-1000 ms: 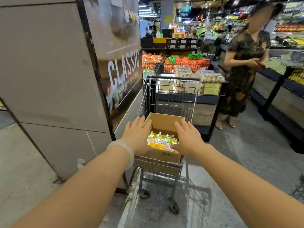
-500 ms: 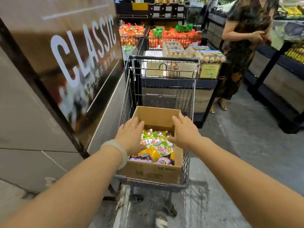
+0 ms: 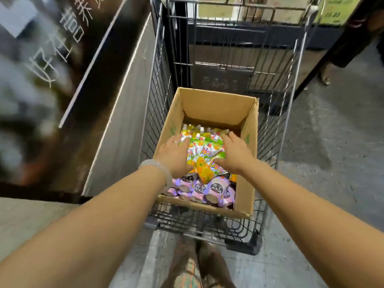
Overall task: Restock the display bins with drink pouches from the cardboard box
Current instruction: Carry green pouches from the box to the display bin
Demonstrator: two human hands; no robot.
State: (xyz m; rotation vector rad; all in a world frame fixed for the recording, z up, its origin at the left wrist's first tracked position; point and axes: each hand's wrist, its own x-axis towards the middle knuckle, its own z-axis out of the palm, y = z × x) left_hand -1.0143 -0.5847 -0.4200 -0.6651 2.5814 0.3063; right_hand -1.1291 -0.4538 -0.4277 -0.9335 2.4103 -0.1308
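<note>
1. We see an open cardboard box sitting in a wire cart, at about 12 o'clock from us, with its far half bare inside.
2. Green and orange pouches lie heaped in the middle of the box; purple pouches fill the near end, at 6 o'clock from the green ones.
3. Our left hand lies inside the box at 9 o'clock of the green heap. Its fingers are fairly straight and pressed against the heap's left side, curled round nothing that we can see.
4. Our right hand lies at 3 o'clock of the same heap, fingers straight and together, palm against the pouches' right side.
5. The heap sits between the two palms; we cannot tell whether it is lifted off the pouches below.
6. A pale bangle circles the left wrist.
7. A dark wall panel with white lettering stands at 10 o'clock, just beside the cart.
</note>
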